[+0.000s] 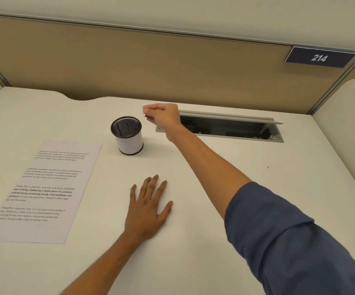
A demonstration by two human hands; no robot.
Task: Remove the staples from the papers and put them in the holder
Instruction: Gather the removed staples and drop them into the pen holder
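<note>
We see the right hand [164,117] raised above the surface [215,188], just right of the holder [127,135], its fingertips pinched on something tiny and dark, likely a staple [144,115], too small for us to tell which way it points. The holder stands upright, its mesh mouth facing up, and the paper [44,191] lies flat to its left, long axis running away from us. Our left hand [148,206] rests flat on the surface, fingers spread, holding nothing.

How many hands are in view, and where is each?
2. The left hand lies flat on the desk, near the front. The right hand is raised beside the mesh holder, pinching something tiny.
</note>
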